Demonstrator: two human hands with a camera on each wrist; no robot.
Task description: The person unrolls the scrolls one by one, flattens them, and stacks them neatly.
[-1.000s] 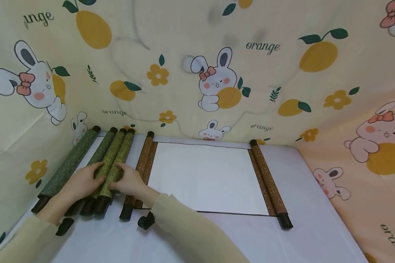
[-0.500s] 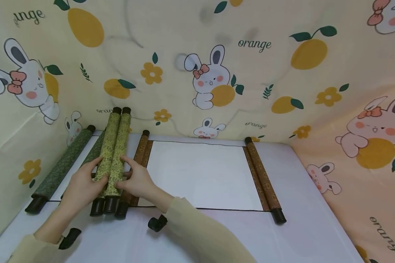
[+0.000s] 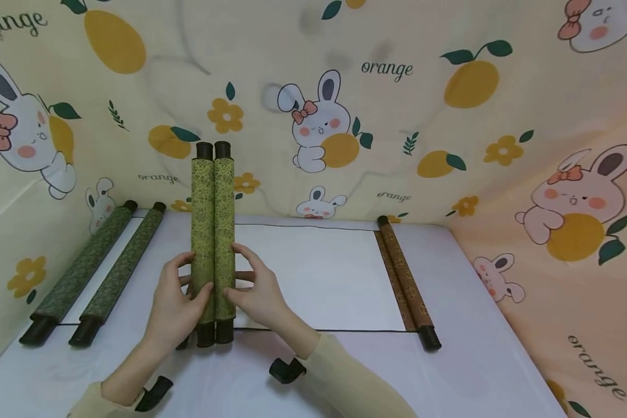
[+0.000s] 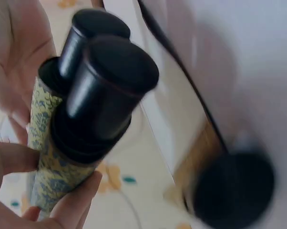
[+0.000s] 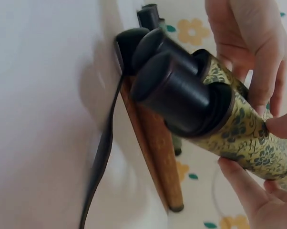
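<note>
A yellow-green patterned scroll with two rollers, a left roller (image 3: 202, 203) and a right roller (image 3: 224, 215), stands raised over the table, black end knobs at both ends. My left hand (image 3: 175, 305) grips the left roller, thumb in front. The right roller lies between thumb and fingers of my right hand (image 3: 261, 293). Side by side, the black knobs (image 4: 119, 67) face the camera in the left wrist view. Behind this scroll, a brown scroll lies unrolled, its white sheet (image 3: 313, 278) showing; its left roller (image 5: 158, 148) is mostly hidden in the head view.
At left lies a dark green scroll, partly unrolled, with an outer roller (image 3: 80, 264) and an inner roller (image 3: 122, 264). The brown scroll's right roller (image 3: 407, 278) lies to the right. A bunny-print cloth (image 3: 271, 35) rises behind the white table (image 3: 480, 348).
Both hands have lifted the yellow-green scroll from beside the dark green one and carried it right, tipping its far end up. The head view has shifted slightly.
</note>
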